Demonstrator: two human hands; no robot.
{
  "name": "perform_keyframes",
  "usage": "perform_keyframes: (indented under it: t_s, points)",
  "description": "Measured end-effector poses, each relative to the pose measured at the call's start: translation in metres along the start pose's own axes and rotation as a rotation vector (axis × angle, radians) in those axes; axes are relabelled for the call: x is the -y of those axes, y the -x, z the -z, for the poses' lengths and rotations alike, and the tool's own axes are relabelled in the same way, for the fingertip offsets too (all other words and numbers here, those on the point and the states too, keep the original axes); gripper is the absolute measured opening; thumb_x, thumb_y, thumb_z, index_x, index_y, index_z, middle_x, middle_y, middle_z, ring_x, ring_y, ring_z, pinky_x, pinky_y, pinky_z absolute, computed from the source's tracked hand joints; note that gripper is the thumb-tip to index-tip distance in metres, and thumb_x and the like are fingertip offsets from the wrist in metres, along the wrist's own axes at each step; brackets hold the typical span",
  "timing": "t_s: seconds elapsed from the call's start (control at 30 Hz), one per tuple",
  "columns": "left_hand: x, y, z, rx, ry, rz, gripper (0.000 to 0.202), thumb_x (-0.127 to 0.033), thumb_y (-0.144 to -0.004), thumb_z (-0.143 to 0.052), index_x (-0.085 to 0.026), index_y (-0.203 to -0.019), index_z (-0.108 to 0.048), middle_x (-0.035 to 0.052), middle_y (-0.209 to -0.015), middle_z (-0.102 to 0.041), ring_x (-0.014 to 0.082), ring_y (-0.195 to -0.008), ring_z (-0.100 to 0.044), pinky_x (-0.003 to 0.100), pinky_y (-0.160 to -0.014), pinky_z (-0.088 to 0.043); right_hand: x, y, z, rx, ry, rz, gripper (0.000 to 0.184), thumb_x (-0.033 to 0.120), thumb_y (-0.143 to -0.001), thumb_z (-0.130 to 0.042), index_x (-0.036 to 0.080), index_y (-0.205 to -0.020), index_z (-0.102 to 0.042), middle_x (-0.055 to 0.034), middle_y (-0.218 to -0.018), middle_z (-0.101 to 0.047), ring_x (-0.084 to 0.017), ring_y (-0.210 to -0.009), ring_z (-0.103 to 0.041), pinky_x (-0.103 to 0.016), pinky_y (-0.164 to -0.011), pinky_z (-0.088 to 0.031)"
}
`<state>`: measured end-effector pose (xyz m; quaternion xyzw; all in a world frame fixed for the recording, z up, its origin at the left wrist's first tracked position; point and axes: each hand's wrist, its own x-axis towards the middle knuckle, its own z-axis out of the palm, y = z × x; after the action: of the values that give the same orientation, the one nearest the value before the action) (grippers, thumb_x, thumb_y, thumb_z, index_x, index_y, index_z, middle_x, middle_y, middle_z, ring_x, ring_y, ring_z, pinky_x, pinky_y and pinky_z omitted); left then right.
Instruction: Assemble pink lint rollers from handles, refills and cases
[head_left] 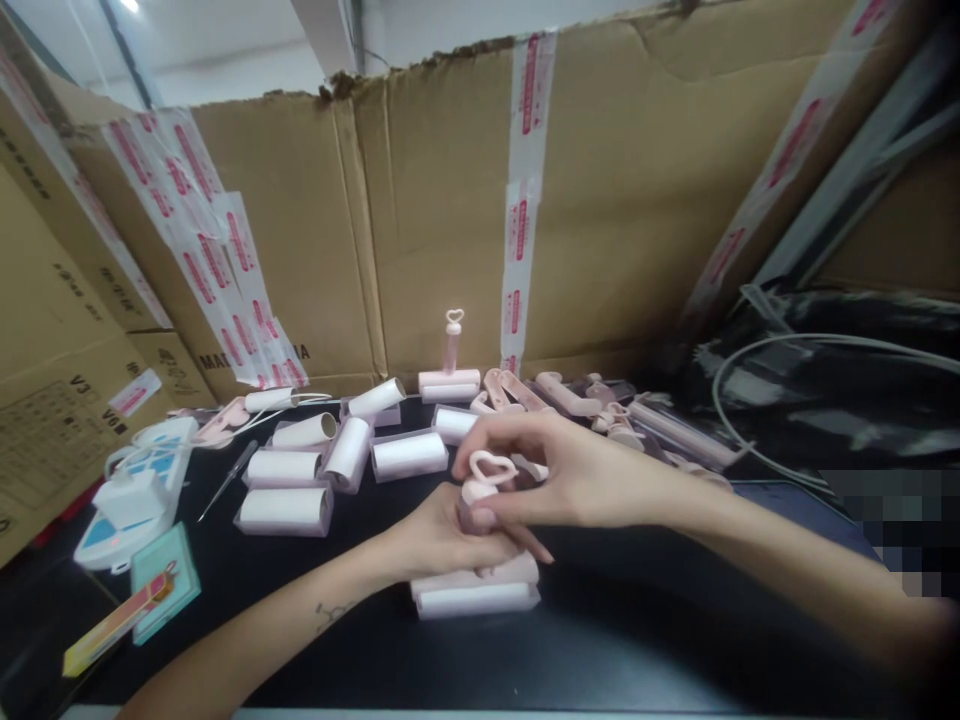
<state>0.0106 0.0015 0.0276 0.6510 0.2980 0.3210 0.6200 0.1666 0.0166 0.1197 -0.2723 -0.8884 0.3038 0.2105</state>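
My left hand [439, 530] is closed around a small pink tube [474, 508] that stands upright from a pink holder [476, 578] with a white roll along its front. A pale heart-shaped loop [493, 468] tops the tube. From the right, my right hand [559, 470] pinches the tube's cap just under the loop, thumb in front. My fingers hide most of the tube, and how it meets the holder cannot be made out. Farther back, a similar heart-topped tube [451, 345] rises from another holder with a white roll [448, 388].
Several white rolls in clear pinkish trays [285, 510] lie left of centre. Pink plastic parts [570, 395] are heaped behind my right hand. At left are tweezers [229, 480], a power strip [169, 460] and a yellow-orange cutter [120, 625]. Cardboard [442, 220] walls the back; a cable [720, 390] loops right.
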Motion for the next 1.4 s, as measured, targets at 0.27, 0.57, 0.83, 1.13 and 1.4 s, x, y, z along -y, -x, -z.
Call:
perform_keyframes:
  t_s: [0.27,0.57,0.83,1.13,1.4]
  points:
    - [0.000,-0.001,-0.004,0.025,0.125,-0.068,0.020,-0.023,-0.057,-0.075,-0.016,-0.064,-0.058,-0.0011,-0.062,-0.058,0.0126,-0.059,-0.055,0.028,-0.059,-0.047,-0.007,0.003,-0.022,-0.142,-0.123,0.056,0.023,0.036,-0.086,-0.055,0.019,-0.093,-0.069,-0.0047,-0.090,-0.071,-0.019,-0.083,-0.066,-0.028,-0.073,-0.053]
    - [-0.008,0.003,-0.005,0.003,0.204,-0.159,0.055,-0.057,-0.040,-0.081,-0.016,-0.065,-0.053,-0.0020,-0.057,-0.055,0.0137,-0.057,-0.056,0.027,-0.056,-0.045,-0.001,0.001,-0.017,-0.073,0.026,0.054,0.027,0.039,-0.087,-0.052,0.020,-0.081,-0.071,-0.0006,-0.069,-0.069,-0.016,-0.064,-0.064,-0.024,-0.059,-0.051]
    - [0.013,-0.004,-0.029,-0.369,0.335,-0.154,0.057,-0.073,-0.061,-0.055,-0.017,-0.066,-0.048,-0.0093,-0.039,-0.033,0.0034,-0.031,-0.025,0.018,-0.032,-0.017,-0.014,0.008,-0.035,-0.139,-0.253,0.083,0.027,0.039,-0.087,-0.051,0.025,-0.101,-0.070,-0.0012,-0.086,-0.073,-0.019,-0.070,-0.069,-0.027,-0.062,-0.057]
    - [0.011,0.002,-0.031,-0.426,0.219,-0.147,0.040,-0.054,-0.065,-0.060,-0.020,-0.056,-0.041,-0.0045,-0.051,-0.035,0.0093,-0.050,-0.038,0.021,-0.042,-0.031,-0.020,0.012,-0.055,-0.291,-0.391,0.297,0.017,0.024,-0.088,-0.051,0.020,-0.091,-0.068,-0.0055,-0.101,-0.071,-0.022,-0.096,-0.066,-0.033,-0.085,-0.053]
    - [0.009,0.002,-0.029,-0.343,0.213,-0.134,0.052,-0.069,-0.059,-0.059,-0.020,-0.055,-0.044,-0.0052,-0.048,-0.037,0.0079,-0.045,-0.036,0.021,-0.041,-0.030,-0.030,0.007,-0.060,-0.224,-0.579,0.329,0.017,0.029,-0.088,-0.052,0.016,-0.088,-0.063,-0.0091,-0.095,-0.071,-0.023,-0.096,-0.064,-0.039,-0.087,-0.049]
